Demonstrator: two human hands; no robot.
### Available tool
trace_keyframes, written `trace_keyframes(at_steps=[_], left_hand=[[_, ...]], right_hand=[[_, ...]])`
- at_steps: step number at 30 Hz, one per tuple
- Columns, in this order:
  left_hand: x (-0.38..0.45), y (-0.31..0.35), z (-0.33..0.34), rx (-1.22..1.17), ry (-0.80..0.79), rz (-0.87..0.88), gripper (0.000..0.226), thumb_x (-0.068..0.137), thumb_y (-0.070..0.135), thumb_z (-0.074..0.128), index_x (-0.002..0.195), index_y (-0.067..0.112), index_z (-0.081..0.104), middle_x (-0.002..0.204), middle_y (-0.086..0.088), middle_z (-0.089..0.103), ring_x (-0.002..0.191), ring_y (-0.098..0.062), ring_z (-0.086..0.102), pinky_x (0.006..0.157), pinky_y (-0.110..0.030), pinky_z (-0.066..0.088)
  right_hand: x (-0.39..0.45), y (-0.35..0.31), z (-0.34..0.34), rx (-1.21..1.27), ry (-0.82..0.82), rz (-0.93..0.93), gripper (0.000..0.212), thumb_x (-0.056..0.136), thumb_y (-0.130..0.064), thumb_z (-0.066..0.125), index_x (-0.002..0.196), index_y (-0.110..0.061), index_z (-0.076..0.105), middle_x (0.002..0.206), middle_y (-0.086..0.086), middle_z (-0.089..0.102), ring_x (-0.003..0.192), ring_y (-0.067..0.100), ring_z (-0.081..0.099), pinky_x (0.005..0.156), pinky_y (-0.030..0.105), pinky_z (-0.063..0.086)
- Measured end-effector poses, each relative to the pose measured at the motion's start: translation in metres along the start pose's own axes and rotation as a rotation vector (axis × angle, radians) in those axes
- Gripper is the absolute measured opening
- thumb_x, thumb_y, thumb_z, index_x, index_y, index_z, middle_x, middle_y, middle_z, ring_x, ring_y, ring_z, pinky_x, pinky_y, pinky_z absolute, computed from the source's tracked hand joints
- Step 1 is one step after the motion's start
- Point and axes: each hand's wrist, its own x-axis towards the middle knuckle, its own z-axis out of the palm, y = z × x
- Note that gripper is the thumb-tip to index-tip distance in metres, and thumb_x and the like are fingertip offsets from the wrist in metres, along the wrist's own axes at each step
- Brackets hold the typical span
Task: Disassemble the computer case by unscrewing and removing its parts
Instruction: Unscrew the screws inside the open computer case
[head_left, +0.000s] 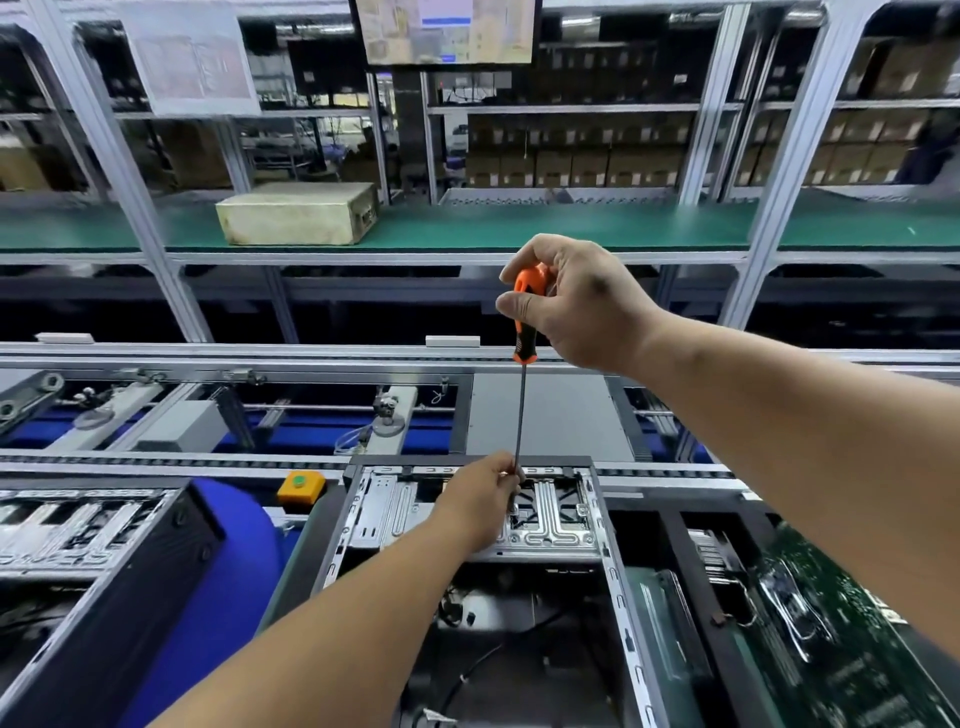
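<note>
Two hands (571, 301) (480, 499), one screwdriver (522, 395), two computer cases (602, 530) (93, 540)

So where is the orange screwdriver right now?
In the head view, the screwdriver stands upright mid-frame over the open computer case; the right hand grips its handle, and the left hand pinches the shaft near the tip.

The screwdriver (521, 364) tip is hidden behind the left hand (480, 501), so the screw it meets cannot be told. The right hand (576, 301) covers the top of the orange handle. At 6 o'clock the computer case (613, 571) runs off the bottom edge — its dark interior gives only vague cables. At 8 o'clock a second case (93, 545) is cut by the left edge; at 4 o'clock a green circuit board (841, 649) blurs out. The monitor (447, 31) at 12 o'clock is cropped — its text unreadable.
</note>
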Motion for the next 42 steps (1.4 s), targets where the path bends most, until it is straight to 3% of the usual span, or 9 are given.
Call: trace_keyframes(at_steps=[5, 12, 19, 26, 28, 31, 35, 38, 42], left_hand=[[-0.001, 0.0, 0.001, 0.018, 0.008, 0.011, 0.023, 0.11, 0.021, 0.048, 0.094, 0.029, 0.062, 0.097, -0.009, 0.072, 0.096, -0.04, 0.068, 0.087, -0.058, 0.058], [-0.003, -0.005, 0.001, 0.018, 0.024, 0.042, 0.024, 0.109, 0.018, 0.048, 0.091, 0.027, 0.06, 0.091, -0.007, 0.072, 0.091, -0.038, 0.068, 0.082, -0.057, 0.058], [-0.003, -0.007, 0.001, 0.018, 0.02, 0.054, 0.025, 0.109, 0.02, 0.05, 0.091, 0.035, 0.061, 0.095, -0.002, 0.073, 0.093, -0.031, 0.069, 0.088, -0.054, 0.058], [0.001, -0.007, 0.002, 0.037, -0.012, 0.041, 0.025, 0.109, 0.021, 0.048, 0.092, 0.034, 0.061, 0.098, -0.006, 0.072, 0.093, -0.033, 0.07, 0.086, -0.054, 0.059], [0.002, 0.0, -0.002, 0.024, -0.023, 0.052, 0.022, 0.109, 0.022, 0.05, 0.096, 0.034, 0.062, 0.099, -0.005, 0.071, 0.081, -0.024, 0.065, 0.082, -0.047, 0.061], [-0.001, 0.031, -0.019, -0.094, 0.021, 0.202, 0.008, 0.106, 0.025, 0.059, 0.109, 0.033, 0.061, 0.101, -0.001, 0.066, 0.082, -0.009, 0.061, 0.073, -0.02, 0.055], [-0.005, 0.103, -0.059, -0.334, 0.194, 0.414, 0.018, 0.095, 0.034, 0.064, 0.105, 0.019, 0.064, 0.098, -0.014, 0.07, 0.091, -0.03, 0.067, 0.084, -0.043, 0.054], [-0.002, 0.135, -0.088, -0.359, 0.094, 0.435, 0.016, 0.096, 0.027, 0.061, 0.099, 0.012, 0.069, 0.091, -0.006, 0.072, 0.086, -0.02, 0.065, 0.079, -0.037, 0.05], [0.005, 0.136, -0.101, -0.318, -0.023, 0.322, 0.02, 0.11, 0.01, 0.052, 0.106, 0.014, 0.07, 0.102, -0.003, 0.076, 0.094, -0.02, 0.072, 0.093, -0.041, 0.056]], right_hand=[[0.001, -0.004, 0.0, 0.0, -0.013, 0.009, 0.02, 0.089, -0.038, 0.079, 0.101, -0.027, 0.066, 0.085, -0.008, 0.061, 0.076, 0.015, 0.062, 0.076, 0.04, 0.061], [-0.002, -0.012, 0.004, -0.079, -0.017, -0.035, 0.023, 0.088, -0.041, 0.079, 0.102, -0.029, 0.065, 0.081, -0.014, 0.056, 0.069, 0.005, 0.053, 0.064, 0.02, 0.042], [-0.003, -0.015, 0.0, -0.117, -0.031, -0.062, 0.023, 0.09, -0.04, 0.077, 0.105, -0.027, 0.065, 0.086, -0.013, 0.059, 0.077, 0.009, 0.057, 0.071, 0.028, 0.051], [-0.002, -0.011, 0.001, -0.279, -0.068, -0.086, 0.021, 0.098, -0.042, 0.064, 0.1, -0.022, 0.058, 0.079, -0.004, 0.062, 0.073, 0.015, 0.056, 0.063, 0.032, 0.043], [0.003, -0.012, 0.0, -0.398, -0.111, -0.088, 0.025, 0.101, -0.045, 0.057, 0.096, -0.022, 0.053, 0.074, -0.003, 0.061, 0.071, 0.019, 0.054, 0.059, 0.033, 0.036], [0.013, -0.019, -0.002, -0.545, -0.19, -0.073, 0.029, 0.102, -0.05, 0.051, 0.092, -0.024, 0.046, 0.076, -0.002, 0.055, 0.067, 0.015, 0.048, 0.052, 0.031, 0.028], [0.023, -0.03, -0.006, -0.659, -0.317, -0.079, 0.026, 0.103, -0.05, 0.049, 0.098, -0.024, 0.049, 0.08, -0.007, 0.047, 0.069, 0.008, 0.042, 0.053, 0.028, 0.027], [0.029, -0.034, -0.011, -0.673, -0.406, -0.066, 0.018, 0.103, -0.044, 0.049, 0.101, -0.026, 0.05, 0.086, -0.005, 0.052, 0.074, 0.011, 0.046, 0.055, 0.029, 0.03], [0.033, -0.03, -0.021, -0.635, -0.471, -0.007, 0.014, 0.104, -0.043, 0.049, 0.1, -0.029, 0.048, 0.091, -0.005, 0.057, 0.078, 0.012, 0.051, 0.057, 0.031, 0.032]])
